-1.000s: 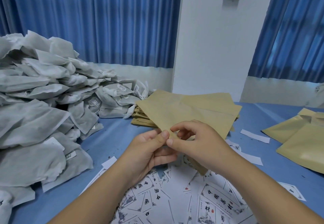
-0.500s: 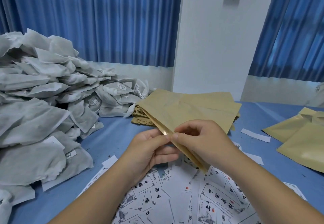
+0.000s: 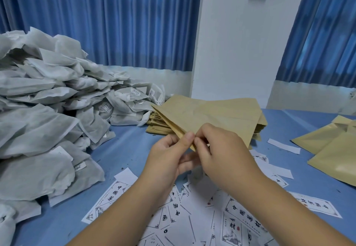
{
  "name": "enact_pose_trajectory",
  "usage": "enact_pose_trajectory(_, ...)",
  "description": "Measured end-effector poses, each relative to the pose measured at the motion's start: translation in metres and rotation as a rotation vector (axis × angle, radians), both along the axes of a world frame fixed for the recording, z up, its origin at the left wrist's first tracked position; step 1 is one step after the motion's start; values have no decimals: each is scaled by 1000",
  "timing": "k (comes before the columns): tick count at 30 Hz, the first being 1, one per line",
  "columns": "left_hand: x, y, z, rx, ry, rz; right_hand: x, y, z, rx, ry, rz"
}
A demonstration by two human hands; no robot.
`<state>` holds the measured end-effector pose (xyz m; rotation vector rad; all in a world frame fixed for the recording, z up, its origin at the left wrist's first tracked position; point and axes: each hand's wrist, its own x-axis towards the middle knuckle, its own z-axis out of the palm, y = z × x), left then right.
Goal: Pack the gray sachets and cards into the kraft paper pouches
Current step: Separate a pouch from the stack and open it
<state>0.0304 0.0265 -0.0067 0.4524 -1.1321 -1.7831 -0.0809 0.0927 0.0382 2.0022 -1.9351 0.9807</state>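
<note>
Kraft paper occupies both hands: one flat pouch (image 3: 212,118) is held up off the tabletop (image 3: 125,143), slanting from its far end above the stack of empty pouches (image 3: 159,125) down to its near corner. The left hand (image 3: 169,161) pinches that corner between thumb and fingers. The right hand (image 3: 227,153) pinches the same edge just beside it. Two grips so close on one edge look meant to rub the paper layers apart and find the mouth. I judge the mouth is not yet open, and I see nothing inside.

Supplies seem laid out for easy reach. Gray sachets (image 3: 48,111) are heaped high on the left, their lower edge touching the stack. Printed cards (image 3: 240,218) lie scattered directly beneath the hands. More pouches (image 3: 331,149) rest well apart on the right; whether they are filled I cannot tell.

A bare blue strip between the sachet heap and the cards gives the left hand a clear path to a sachet. On the right, loose white paper strips (image 3: 283,145) lie between the hands and the far pouches. The white wall (image 3: 240,43) and blue curtains (image 3: 115,24) stand behind the stack, so the free room is nearer the person. The heap slopes steeply, so a careless pull could probably bring sachets sliding onto the cards.
</note>
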Motion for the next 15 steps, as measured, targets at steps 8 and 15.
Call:
enact_pose_trajectory(8, 2, -12, -6, -21, -133, 72, 1, 2, 0, 42, -21, -45)
enact_pose_trajectory(15, 0, -4, -2, 17, 7, 47, 0, 0, 0, -29, -65, -75)
